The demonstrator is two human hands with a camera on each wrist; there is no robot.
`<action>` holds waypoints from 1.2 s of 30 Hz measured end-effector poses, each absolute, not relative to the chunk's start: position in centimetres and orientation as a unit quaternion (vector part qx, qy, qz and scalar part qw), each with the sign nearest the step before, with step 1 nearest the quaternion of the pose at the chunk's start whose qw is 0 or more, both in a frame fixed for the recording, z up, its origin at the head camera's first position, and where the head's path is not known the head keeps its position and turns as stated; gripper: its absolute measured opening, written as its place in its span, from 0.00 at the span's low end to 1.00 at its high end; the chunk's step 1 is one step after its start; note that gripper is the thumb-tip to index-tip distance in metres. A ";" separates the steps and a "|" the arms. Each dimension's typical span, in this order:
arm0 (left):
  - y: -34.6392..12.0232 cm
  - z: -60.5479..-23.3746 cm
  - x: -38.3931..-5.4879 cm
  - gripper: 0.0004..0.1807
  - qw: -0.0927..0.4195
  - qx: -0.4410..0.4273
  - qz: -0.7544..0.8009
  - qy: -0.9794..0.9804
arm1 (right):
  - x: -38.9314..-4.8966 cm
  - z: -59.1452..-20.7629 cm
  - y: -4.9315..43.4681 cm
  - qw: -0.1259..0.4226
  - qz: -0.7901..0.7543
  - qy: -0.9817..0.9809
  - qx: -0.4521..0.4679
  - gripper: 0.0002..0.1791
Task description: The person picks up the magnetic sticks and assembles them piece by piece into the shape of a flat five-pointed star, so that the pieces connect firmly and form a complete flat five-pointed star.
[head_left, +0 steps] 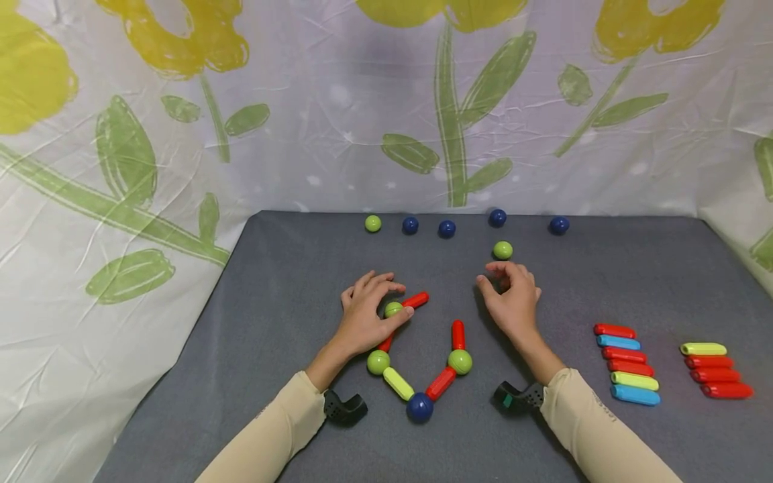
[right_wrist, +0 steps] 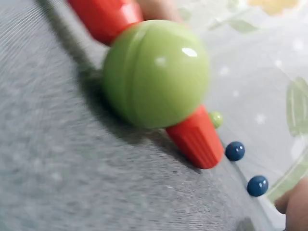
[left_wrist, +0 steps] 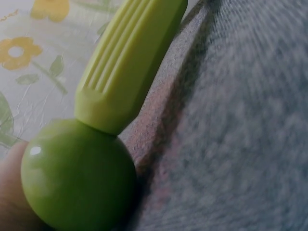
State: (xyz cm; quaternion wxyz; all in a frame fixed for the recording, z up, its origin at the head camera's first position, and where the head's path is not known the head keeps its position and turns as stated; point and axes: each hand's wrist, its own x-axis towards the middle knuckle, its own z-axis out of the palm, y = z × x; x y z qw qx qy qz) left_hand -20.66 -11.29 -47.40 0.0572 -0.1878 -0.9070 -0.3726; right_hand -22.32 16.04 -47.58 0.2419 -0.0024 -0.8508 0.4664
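Observation:
In the head view, rods and balls form an open chain. A blue ball (head_left: 419, 407) is at its near point; a yellow-green rod (head_left: 398, 384) and a red rod (head_left: 441, 384) branch to green balls on the left (head_left: 378, 363) and right (head_left: 460, 362). A red rod (head_left: 458, 335) extends from the right one. My left hand (head_left: 367, 315) lies over the left branch, its spread thumb and fingers around an upper green ball (head_left: 393, 310) with another red rod (head_left: 417, 300) attached. Holding nothing, my right hand (head_left: 513, 298) hovers just before a loose green ball (head_left: 502, 251), fingers loosely bent.
Along the back edge of the grey table (head_left: 290, 268) lie blue balls (head_left: 447, 229) and another green ball (head_left: 373, 223). Two columns of red, blue and yellow-green rods (head_left: 628, 367) lie at the right. A flower-printed curtain (head_left: 338, 134) hangs behind.

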 end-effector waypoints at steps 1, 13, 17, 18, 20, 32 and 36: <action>-11.3 -47.4 -20.7 0.22 0.055 -0.187 -0.367 -0.910 | -22.4 -47.6 16.2 0.246 0.469 -0.848 -0.015 0.14; -11.3 -47.4 -20.6 0.14 0.068 -0.175 -0.359 -0.914 | -24.7 -47.7 18.1 0.222 0.432 -0.873 -0.040 0.31; -11.1 -47.3 -20.4 0.16 0.063 -0.161 -0.357 -0.918 | -25.5 -47.7 18.5 0.217 0.416 -0.882 -0.036 0.29; -11.0 -47.3 -20.4 0.17 0.062 -0.156 -0.357 -0.919 | -25.7 -47.8 18.6 0.218 0.414 -0.883 -0.036 0.29; -10.8 -47.3 -20.3 0.17 0.060 -0.146 -0.356 -0.921 | -26.1 -47.8 18.8 0.223 0.410 -0.884 -0.034 0.27; -10.5 -47.2 -20.2 0.11 0.076 -0.122 -0.363 -0.920 | -27.0 -47.6 19.3 0.199 0.396 -0.895 0.051 0.23; -10.6 -47.4 -20.2 0.10 0.085 -0.124 -0.367 -0.918 | -26.6 -47.6 18.9 0.179 0.394 -0.895 0.103 0.22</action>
